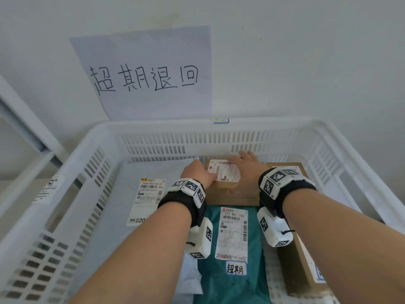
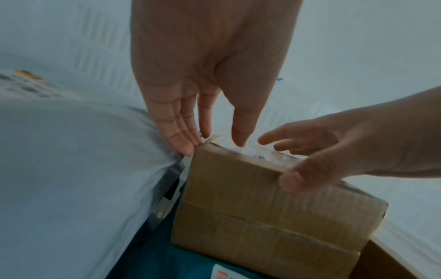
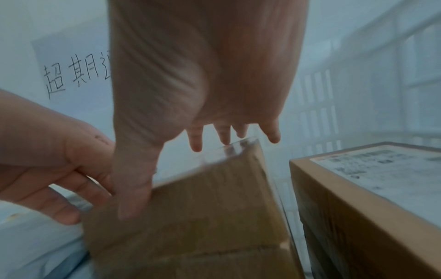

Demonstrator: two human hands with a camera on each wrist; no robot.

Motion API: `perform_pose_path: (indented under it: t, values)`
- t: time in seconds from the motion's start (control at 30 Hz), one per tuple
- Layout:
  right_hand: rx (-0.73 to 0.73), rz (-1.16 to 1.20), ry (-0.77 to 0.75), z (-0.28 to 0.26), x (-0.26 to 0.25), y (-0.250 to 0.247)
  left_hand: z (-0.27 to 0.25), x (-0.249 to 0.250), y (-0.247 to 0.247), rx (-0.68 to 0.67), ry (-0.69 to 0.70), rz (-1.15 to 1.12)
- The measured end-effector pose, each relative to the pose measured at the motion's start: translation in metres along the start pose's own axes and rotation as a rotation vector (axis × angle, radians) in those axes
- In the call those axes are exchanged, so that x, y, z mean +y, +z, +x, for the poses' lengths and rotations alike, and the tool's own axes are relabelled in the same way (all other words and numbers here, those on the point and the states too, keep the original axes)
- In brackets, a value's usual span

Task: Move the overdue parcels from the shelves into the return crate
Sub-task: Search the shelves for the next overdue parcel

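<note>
Both hands sit over a small brown cardboard box (image 1: 228,189) in the white slotted plastic crate (image 1: 72,172). The left hand (image 1: 197,172) has straight fingers against the box's left edge (thumb on top). The right hand (image 1: 245,170) lies spread and relaxed across its label, gripping nothing.

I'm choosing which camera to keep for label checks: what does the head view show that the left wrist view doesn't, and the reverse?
Head only: the wall sign, the crate rim, the green bag's label.
Left wrist only: the left hand palm, its straight fingers against the small box corner.
Both: that box, the right hand, the white bag.
</note>
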State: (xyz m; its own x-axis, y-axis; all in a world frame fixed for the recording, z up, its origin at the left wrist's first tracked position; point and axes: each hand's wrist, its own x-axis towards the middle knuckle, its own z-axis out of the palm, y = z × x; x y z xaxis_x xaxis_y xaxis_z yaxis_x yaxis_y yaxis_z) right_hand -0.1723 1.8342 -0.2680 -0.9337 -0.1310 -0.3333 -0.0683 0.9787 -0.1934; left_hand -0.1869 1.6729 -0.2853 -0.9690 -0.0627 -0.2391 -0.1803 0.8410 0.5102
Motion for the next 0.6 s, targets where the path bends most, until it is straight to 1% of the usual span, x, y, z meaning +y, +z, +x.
perform_pose_path:
  t: [0.1, 0.33, 0.4, 0.5, 0.6]
  values:
    - [0.034, 0.025, -0.006, -0.005, -0.004, -0.009, -0.006, 0.007, -0.009, -0.026, 0.014, 0.031]
    - [0.100, -0.033, -0.024, -0.012, -0.023, -0.024, -0.031, 0.014, -0.030, -0.028, 0.061, 0.012]
    - [0.121, -0.048, -0.053, -0.014, -0.032, -0.029, -0.040, 0.010, -0.037, -0.017, 0.057, 0.005]
    - [0.128, -0.086, -0.138, -0.021, -0.052, -0.037, -0.056, 0.002, -0.053, 0.001, 0.015, -0.006]
    - [0.153, -0.125, -0.187, -0.028, -0.079, -0.045, -0.072, -0.010, -0.076, 0.053, 0.020, 0.004]
